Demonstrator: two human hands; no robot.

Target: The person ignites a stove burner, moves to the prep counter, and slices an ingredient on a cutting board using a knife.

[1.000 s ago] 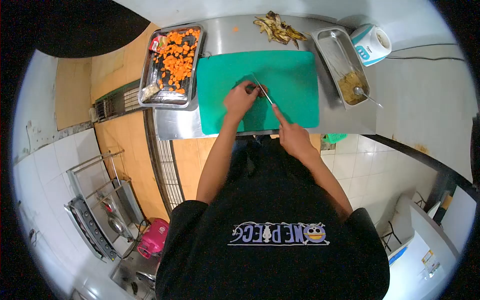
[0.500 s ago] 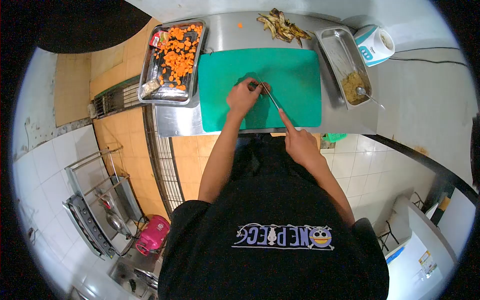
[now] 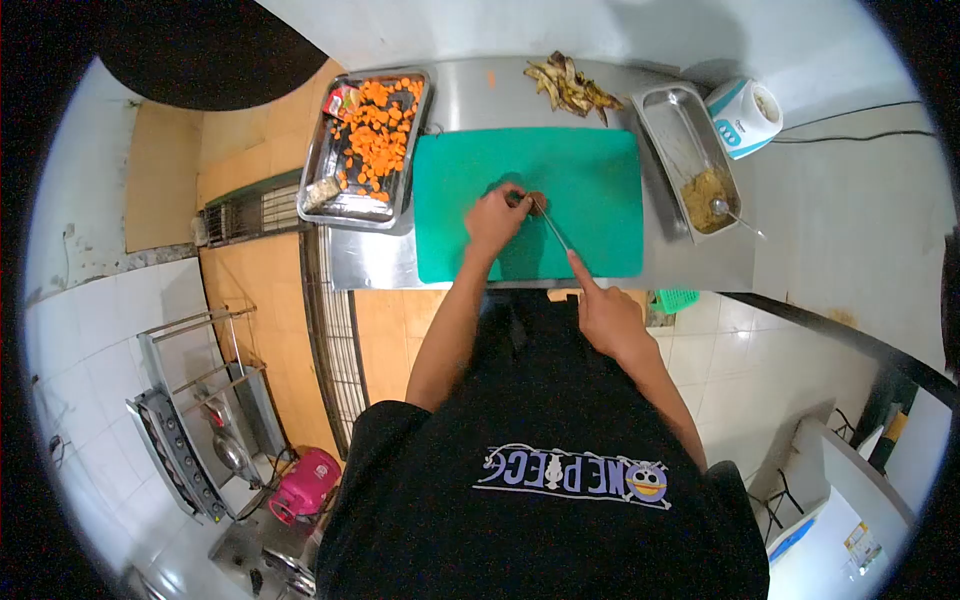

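Two forearms [image 3: 450, 335] angle inward, right hand [image 3: 612, 318] gripping a knife [image 3: 556, 234], left hand [image 3: 494, 220] pinching brown food [image 3: 539, 203].

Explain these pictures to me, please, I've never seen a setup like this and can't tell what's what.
There is no robot here: a person works bare-handed, and the view looks down from a camera on their head. The right hand holds a knife; the left hand steadies a small brown piece of food on a green cutting board. All this is on a metal table. Left of the board, a metal tray holds carrot pieces. Beyond the board lie yellow-brown peels. To the right, a metal pan contains yellowish mash and a spoon.
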